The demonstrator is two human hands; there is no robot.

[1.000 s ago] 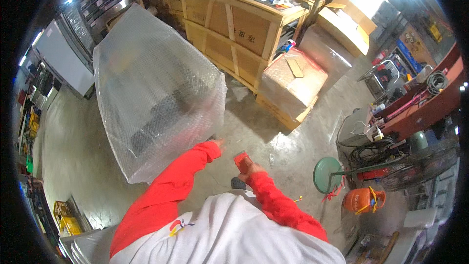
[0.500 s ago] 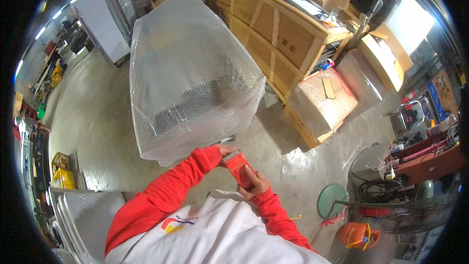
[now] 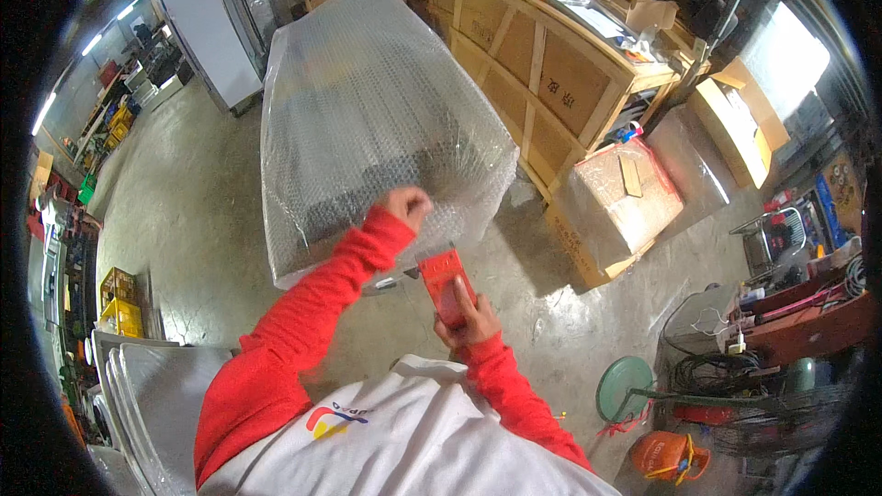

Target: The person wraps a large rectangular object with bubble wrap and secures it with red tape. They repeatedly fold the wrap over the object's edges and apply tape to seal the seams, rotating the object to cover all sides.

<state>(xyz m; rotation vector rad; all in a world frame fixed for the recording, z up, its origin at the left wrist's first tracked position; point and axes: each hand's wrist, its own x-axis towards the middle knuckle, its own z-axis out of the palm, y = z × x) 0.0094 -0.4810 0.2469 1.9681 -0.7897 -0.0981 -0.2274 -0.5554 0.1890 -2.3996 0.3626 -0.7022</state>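
My right hand point(image 3: 470, 320) is wrapped round a red, boxy hand-held tool point(image 3: 443, 268) with a dark part at its far end; its exact kind does not show. Just beyond it, my left hand point(image 3: 406, 206) is raised over the near end of a large bubble-wrapped block point(image 3: 358, 119). Its fingers are curled together, and whatever they may hold is too small to make out. Clear bubble wrap covers the block down to near the floor, and a dark shape shows through it.
Wooden crates point(image 3: 528, 55) stand beyond the block to the right, with a plastic-wrapped carton point(image 3: 625, 188) by them. An orange gas cylinder point(image 3: 669, 456) and a green round base point(image 3: 625, 388) are at the lower right. White panels point(image 3: 175, 404) lean at the lower left.
My left hand has left the far end of the red tool and moved up and forward over the bubble wrap. My right hand keeps its hold on the tool. The view has shifted slightly.
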